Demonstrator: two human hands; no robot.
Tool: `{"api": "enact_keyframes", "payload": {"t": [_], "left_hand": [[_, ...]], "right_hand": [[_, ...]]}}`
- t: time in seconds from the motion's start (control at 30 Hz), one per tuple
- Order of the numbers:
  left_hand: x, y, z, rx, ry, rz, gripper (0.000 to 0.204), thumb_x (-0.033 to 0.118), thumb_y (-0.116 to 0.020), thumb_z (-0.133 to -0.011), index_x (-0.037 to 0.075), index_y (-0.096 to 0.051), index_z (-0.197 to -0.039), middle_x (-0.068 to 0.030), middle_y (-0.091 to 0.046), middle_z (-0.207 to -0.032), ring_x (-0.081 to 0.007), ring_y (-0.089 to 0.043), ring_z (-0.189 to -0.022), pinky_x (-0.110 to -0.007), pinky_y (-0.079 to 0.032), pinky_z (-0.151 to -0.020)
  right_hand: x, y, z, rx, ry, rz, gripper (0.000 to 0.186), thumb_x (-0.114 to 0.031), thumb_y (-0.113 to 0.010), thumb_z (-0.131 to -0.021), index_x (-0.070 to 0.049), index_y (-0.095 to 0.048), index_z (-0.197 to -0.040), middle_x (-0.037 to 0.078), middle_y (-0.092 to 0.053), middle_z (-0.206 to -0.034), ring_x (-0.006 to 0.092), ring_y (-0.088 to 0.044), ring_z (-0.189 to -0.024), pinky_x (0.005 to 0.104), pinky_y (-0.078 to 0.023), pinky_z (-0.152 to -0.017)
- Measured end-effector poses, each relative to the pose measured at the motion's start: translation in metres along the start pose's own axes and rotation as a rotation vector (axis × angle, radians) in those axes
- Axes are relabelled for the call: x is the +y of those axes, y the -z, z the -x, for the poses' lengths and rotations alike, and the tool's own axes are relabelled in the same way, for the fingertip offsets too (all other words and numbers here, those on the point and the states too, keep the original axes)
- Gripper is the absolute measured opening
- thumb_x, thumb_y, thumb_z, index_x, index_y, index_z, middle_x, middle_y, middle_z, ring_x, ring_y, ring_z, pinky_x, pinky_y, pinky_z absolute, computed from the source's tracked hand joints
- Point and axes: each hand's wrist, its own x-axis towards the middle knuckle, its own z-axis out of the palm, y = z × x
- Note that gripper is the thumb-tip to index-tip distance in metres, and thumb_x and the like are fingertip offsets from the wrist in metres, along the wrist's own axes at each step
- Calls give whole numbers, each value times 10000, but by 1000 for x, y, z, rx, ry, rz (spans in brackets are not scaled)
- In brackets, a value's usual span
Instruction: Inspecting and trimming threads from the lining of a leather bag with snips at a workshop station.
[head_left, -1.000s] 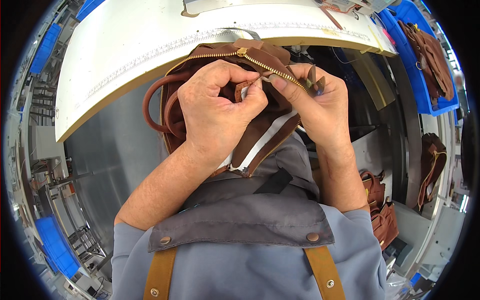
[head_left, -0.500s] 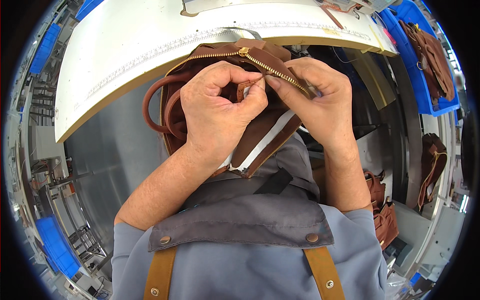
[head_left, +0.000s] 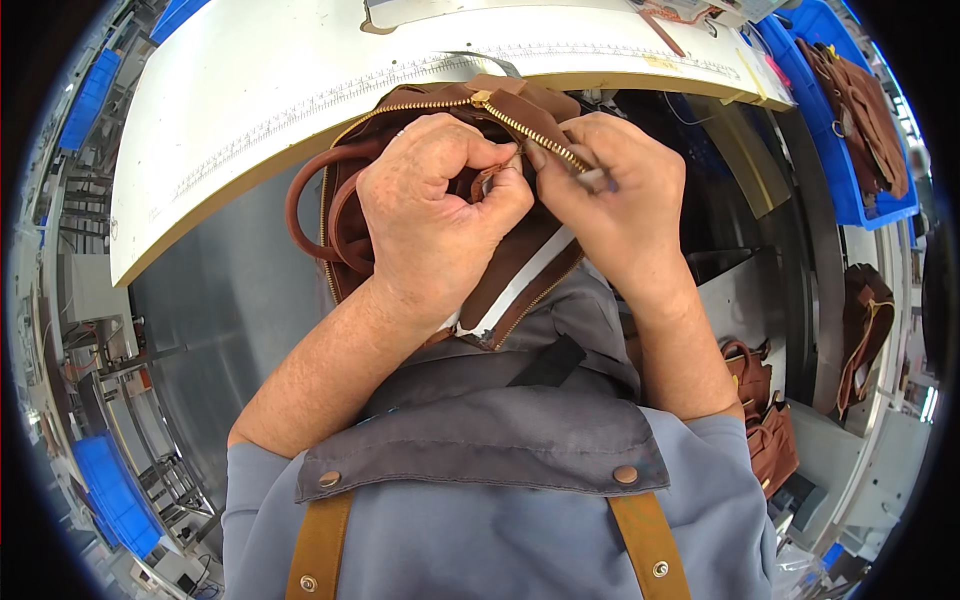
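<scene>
A brown bag (head_left: 535,110) with two rounded handles (head_left: 305,200) and a gold zipper (head_left: 548,140) rests between my body and the white table's edge, its opening spread. My left hand (head_left: 435,215) is closed in a pinch on a small brown leather piece (head_left: 488,175) with a pale strip, inside the opening. My right hand (head_left: 620,210) is closed just right of it, thumb at the same spot under the zipper edge; a small greyish item in its curled fingers is too blurred to name. A white strip (head_left: 525,285) runs along the lining below.
The white worktable (head_left: 220,110) with a printed ruler spans the top. A blue bin (head_left: 855,205) holding brown pieces stands right, another brown piece (head_left: 860,330) below it. Brown bags (head_left: 760,440) sit lower right. Metal racks and blue bins (head_left: 115,495) line the left.
My right hand has shifted left and slightly down from half a second ago, its fingers curled further over the item they hold. My left hand has risen slightly, still pinching.
</scene>
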Motion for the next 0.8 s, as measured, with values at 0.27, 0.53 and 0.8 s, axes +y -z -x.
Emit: {"api": "enact_keyframes", "payload": {"t": [0.27,0.53,0.8], "left_hand": [[2,6,1,-67,280,219,65,-52,-725,-873,-2,-685,-882,15,-635,-788,-13,-531,-652,-186,-426,-567],[7,8,-2,-109,482,308,83,-12,-737,-884,-23,-674,-935,2,-661,-795,0,-547,-628,-170,-425,-523],[7,6,-3,-60,313,71,97,6,-766,-837,-9,-719,-921,8,-680,-760,-4,-557,-641,-174,-434,-555]], "right_hand": [[0,3,-4,-72,-286,-282,120,-77,-762,-821,25,-728,-875,30,-641,-721,96,-573,-663,271,-444,-593],[5,7,-7,-177,-242,-341,141,-100,-756,-875,21,-742,-946,35,-640,-774,98,-568,-727,277,-457,-669],[9,5,-7,-179,-175,-325,122,-94,-754,-882,17,-733,-927,48,-616,-753,119,-554,-711,290,-440,-649]]}}
